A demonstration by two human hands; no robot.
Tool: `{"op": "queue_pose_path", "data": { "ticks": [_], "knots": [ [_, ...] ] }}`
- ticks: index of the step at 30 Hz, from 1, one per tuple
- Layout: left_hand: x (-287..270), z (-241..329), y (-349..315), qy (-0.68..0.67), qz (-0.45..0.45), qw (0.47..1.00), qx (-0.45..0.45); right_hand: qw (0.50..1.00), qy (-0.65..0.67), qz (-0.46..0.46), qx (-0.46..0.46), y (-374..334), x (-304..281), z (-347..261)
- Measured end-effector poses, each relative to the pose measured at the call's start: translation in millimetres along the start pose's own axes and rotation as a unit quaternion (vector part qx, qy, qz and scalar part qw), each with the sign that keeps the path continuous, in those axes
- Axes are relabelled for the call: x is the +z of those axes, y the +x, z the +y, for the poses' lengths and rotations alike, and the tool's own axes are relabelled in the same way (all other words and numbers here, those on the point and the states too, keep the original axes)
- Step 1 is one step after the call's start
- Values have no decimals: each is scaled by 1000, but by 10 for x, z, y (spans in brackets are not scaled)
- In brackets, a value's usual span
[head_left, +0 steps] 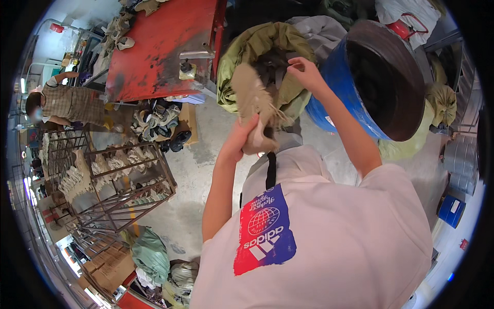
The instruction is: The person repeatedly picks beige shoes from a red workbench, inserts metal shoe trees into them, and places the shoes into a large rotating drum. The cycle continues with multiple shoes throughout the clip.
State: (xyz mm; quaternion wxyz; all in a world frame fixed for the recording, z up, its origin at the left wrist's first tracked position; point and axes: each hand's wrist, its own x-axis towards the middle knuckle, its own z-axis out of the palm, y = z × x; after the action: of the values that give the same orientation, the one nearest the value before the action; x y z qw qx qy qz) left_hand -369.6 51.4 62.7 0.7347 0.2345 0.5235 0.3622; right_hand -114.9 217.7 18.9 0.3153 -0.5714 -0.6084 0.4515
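Note:
My left hand [240, 137] is wrapped round a tan lace-up shoe [251, 98], holding it near its lower end. The shoe is tilted, toe end up, with loose lace ends hanging at its right side. Just right of it, my right hand [307, 76] hovers over an olive-green sack [234, 49], its fingers bent and a little apart. I see nothing in that hand. Dark strips or scraps [271, 69] lie inside the sack's open mouth, partly hidden behind the shoe.
A large blue drum [339, 82] with a dark inside stands right of the sack. To the left are a red worktable [164, 46], a pile of shoes [154, 121] and a metal rack [123, 177] with shoes. A person [72, 103] stands at the far left.

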Motion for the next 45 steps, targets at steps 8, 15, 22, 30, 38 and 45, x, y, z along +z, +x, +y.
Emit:
{"op": "queue_pose_path", "data": {
  "ticks": [8, 15, 22, 30, 38, 45],
  "knots": [
    [570, -545, 547, 49, 135, 989, 30, 975, -61, -178, -120, -1116, -20, 348],
    [1637, -517, 587, 129, 110, 981, 94, 980, -144, -76, -112, -1085, -700, 719],
    [1679, 233, 485, 243, -69, 952, -171, 872, -86, -420, -236, -747, -2288, 504],
    [2149, -305, 697, -91, 279, 944, -153, 861, 396, -289, 135, 344, -2521, 1753],
    [2172, -1111, 367, -274, 306, 894, -179, 892, -122, -134, 413, 292, -2206, 4951],
    [2426, -1372, 249, -328, 309, 869, -205, 854, -146, -131, 481, 300, -1692, 5165]
  ]
}}
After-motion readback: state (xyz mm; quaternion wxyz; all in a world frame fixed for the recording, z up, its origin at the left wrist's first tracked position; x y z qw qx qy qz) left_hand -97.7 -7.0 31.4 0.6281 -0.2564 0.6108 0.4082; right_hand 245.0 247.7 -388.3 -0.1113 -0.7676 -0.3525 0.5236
